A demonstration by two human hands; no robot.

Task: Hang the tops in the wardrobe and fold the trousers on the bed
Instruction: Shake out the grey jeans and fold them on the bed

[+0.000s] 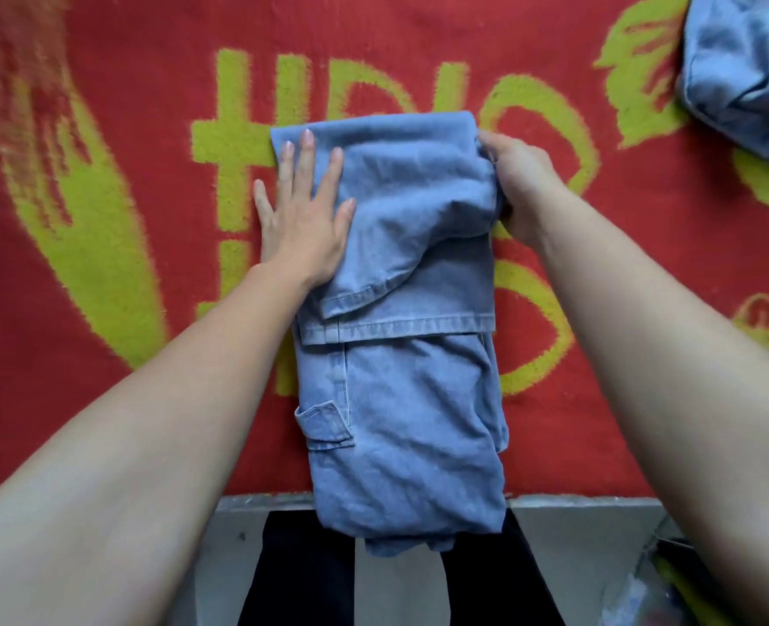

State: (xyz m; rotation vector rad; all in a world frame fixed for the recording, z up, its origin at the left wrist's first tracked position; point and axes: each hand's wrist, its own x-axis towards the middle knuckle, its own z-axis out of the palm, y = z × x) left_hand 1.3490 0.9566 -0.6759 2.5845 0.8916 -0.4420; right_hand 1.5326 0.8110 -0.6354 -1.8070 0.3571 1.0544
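Two bare forearms (156, 445) reach forward from the lower corners, and between them at the bottom edge stand the person's legs (301, 576) in black cloth on a grey floor (577, 530). Just beyond lies the bed (247, 499), covered by a red blanket (116, 377) with a yellow-green pattern. A pair of light-blue denim trousers (400, 399) lies lengthwise on the blanket in the middle. They are folded into a narrow stack whose near end hangs a little over the bed's edge above the legs. The far part of the stack is doubled back, so that a hemmed edge crosses it about halfway along, and a side pocket (324, 426) shows on the left of the lower layer. The left hand (303, 219) lies flat with its fingers spread and straight, the palm pressing on the left far corner of the folded layer and the little finger resting on the blanket beside it; it has no grip on anything. The right hand (520, 187) is at the right edge of the same layer, its grip closed on the bunched denim there, with the fingers curled under the cloth. In the far right corner, well apart from the hands, sits a second denim garment (748, 70), perhaps another folded pair, though too little of it shows to be sure. Blurred clutter (672, 576) lies on the floor at the lower right.
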